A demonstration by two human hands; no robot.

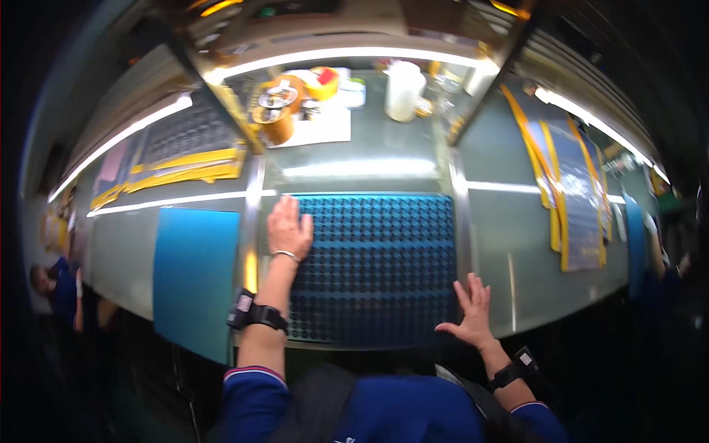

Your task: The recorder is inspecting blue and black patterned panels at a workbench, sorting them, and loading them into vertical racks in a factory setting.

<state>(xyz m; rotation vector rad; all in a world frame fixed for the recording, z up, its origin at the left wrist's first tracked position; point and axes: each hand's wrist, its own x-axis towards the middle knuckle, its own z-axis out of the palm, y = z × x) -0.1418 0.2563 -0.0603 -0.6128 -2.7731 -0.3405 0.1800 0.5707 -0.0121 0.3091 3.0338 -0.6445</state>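
A blue sheet with rows of dark round spots (373, 269) lies flat on the workbench in front of me. At its upper left corner rests my left hand (289, 227), fingers stretched forward over the sheet's edge. My right hand (471, 314) is by the sheet's lower right side with thumb and fingers spread; nothing is in it. Whether its thumb touches the sheet, I cannot tell. Left of the metal strip, a plain blue sheet (196, 277) lies over the bench's front edge.
Tape rolls (277, 118) stand on white paper (332, 125) at the back, beside a white bottle (403, 92). Yellow-edged sheets lie left (188, 166) and right (576, 192). Metal posts (484, 88) rise from the bench. Other people (63, 288) are at both sides.
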